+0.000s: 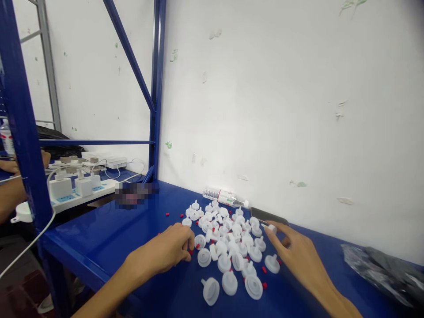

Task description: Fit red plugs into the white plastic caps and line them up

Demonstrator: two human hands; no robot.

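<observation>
Many white plastic funnel-shaped pieces lie heaped on the blue table, with small red pieces scattered among them. At the left edge of the heap is my left hand, its fingers curled down and pinched at a small red piece; its fingertips are partly hidden. My right hand, on the heap's right side, holds a small white piece between thumb and fingers.
A clear plastic bottle lies by the wall, beside a dark flat object. Clear plastic bags lie at right. At left are a power strip, a blue frame post and another person's arm.
</observation>
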